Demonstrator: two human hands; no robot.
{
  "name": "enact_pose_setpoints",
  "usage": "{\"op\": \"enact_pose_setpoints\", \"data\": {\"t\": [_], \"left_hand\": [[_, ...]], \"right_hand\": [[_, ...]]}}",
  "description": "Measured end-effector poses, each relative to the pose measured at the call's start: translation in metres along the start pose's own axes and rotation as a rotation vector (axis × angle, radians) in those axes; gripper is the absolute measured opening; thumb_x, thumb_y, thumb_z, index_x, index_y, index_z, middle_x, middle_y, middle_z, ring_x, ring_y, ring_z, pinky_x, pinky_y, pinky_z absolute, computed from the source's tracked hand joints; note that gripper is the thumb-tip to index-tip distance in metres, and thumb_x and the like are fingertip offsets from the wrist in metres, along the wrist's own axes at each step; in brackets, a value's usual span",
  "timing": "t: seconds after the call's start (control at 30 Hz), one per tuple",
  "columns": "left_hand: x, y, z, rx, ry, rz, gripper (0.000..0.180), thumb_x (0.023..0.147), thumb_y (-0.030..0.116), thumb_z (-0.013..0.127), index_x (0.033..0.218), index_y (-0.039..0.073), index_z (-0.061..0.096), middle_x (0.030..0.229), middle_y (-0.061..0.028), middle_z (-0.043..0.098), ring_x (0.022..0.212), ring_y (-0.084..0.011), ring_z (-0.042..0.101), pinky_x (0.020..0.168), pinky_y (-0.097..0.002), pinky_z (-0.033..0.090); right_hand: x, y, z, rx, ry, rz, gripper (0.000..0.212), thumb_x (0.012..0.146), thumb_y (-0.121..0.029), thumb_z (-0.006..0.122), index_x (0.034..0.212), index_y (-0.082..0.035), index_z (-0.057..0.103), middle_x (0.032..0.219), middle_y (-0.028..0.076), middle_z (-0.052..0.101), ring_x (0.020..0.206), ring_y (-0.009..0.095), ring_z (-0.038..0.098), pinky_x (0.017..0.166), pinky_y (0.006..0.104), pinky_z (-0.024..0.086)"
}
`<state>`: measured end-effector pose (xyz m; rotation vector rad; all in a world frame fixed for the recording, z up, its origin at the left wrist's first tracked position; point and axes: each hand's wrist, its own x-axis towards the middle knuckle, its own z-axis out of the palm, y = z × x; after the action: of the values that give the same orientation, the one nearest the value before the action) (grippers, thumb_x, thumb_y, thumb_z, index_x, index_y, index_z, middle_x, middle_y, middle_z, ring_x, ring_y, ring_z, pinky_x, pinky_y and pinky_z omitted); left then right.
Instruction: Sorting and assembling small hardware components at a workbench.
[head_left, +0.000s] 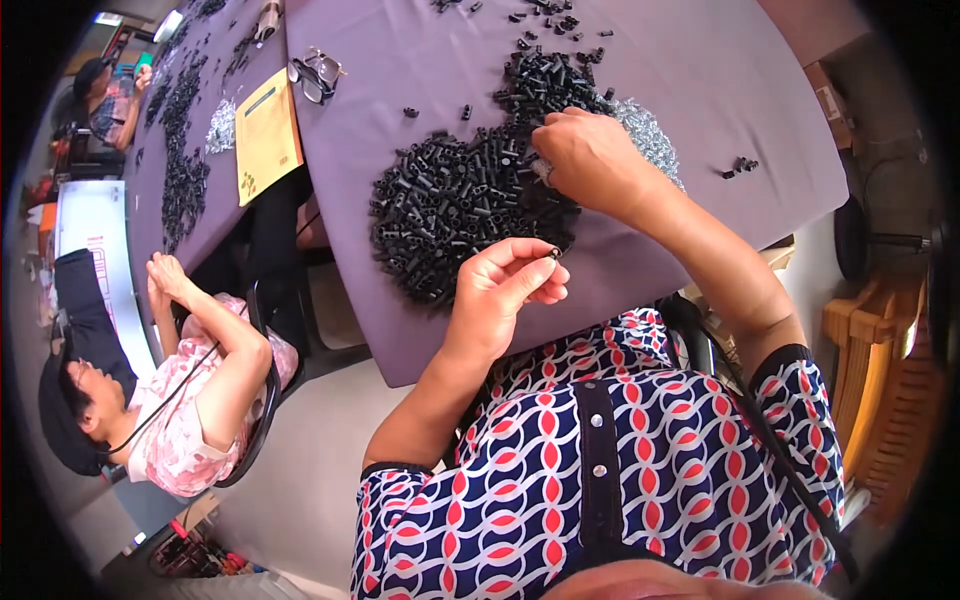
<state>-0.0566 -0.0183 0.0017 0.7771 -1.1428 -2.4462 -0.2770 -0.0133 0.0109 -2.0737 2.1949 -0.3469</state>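
Close to the table's front edge, my left hand (508, 285) pinches a small black cylindrical part (554, 255) between thumb and forefinger. My right hand (588, 160) is farther off, its fingers curled down beside the black parts; whatever lies in its fingertips is hidden. A large heap of short black tubular parts (430, 210) spreads to the left of both hands. Behind the right hand sits a second black heap (545, 85). Small shiny silver metal pieces (648, 138) form a pile just right of that hand, partly covered by it.
A grey-purple cloth covers the table (380, 340). Loose black parts (741, 167) lie at right. Eyeglasses (316, 76) and a yellow envelope (270, 135) are at left. A co-worker in pink (200, 430) sits left, near more black parts (182, 150). Wooden stools (870, 350) stand right.
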Motion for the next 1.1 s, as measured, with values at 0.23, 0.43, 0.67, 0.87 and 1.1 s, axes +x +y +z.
{"op": "enact_pose_setpoints", "data": {"t": [0.23,0.43,0.67,0.87,1.1], "left_hand": [[0.007,-0.002,-0.003,0.002,0.008,-0.026,0.017,0.095,0.007,0.062,0.109,-0.002,0.065,0.091,-0.0117,0.071,0.076,-0.0183,0.069,0.071,-0.0303,0.058],[0.007,-0.002,0.0,-0.01,0.051,-0.025,0.018,0.095,0.006,0.063,0.109,-0.004,0.064,0.091,-0.0121,0.072,0.075,-0.0179,0.07,0.071,-0.0299,0.058],[0.012,-0.001,0.005,0.03,0.066,0.001,0.016,0.095,0.008,0.063,0.108,-0.002,0.064,0.09,-0.0113,0.072,0.073,-0.0169,0.069,0.07,-0.0288,0.057],[0.011,-0.001,0.009,0.049,0.092,-0.001,0.015,0.095,0.008,0.063,0.107,-0.001,0.064,0.09,-0.011,0.071,0.073,-0.0166,0.069,0.07,-0.0285,0.057],[0.009,0.007,0.018,0.115,0.052,-0.007,0.017,0.096,0.01,0.061,0.108,-0.001,0.064,0.091,-0.0124,0.071,0.074,-0.0184,0.069,0.071,-0.0301,0.057]], "right_hand": [[0.007,0.001,0.003,-0.008,0.002,-0.069,0.012,0.069,-0.006,0.066,0.08,-0.005,0.062,0.085,0.009,0.063,0.089,0.031,0.063,0.074,0.0408,0.055],[-0.009,-0.01,0.015,-0.104,0.132,-0.06,0.008,0.075,-0.01,0.066,0.081,-0.007,0.061,0.086,0.007,0.061,0.088,0.027,0.062,0.072,0.0372,0.054],[-0.023,0.001,0.018,0.021,0.272,-0.113,0.006,0.076,-0.013,0.063,0.078,-0.008,0.065,0.086,0.008,0.061,0.089,0.025,0.06,0.072,0.0359,0.053],[-0.021,-0.003,0.017,-0.008,0.284,-0.106,0.01,0.077,-0.013,0.063,0.085,-0.007,0.064,0.089,0.007,0.061,0.091,0.025,0.059,0.076,0.0362,0.05],[-0.06,-0.005,-0.036,0.924,-0.006,0.093,0.014,0.082,-0.003,0.067,0.096,-0.003,0.063,0.092,0.011,0.068,0.089,0.021,0.066,0.08,0.0308,0.052]]}}
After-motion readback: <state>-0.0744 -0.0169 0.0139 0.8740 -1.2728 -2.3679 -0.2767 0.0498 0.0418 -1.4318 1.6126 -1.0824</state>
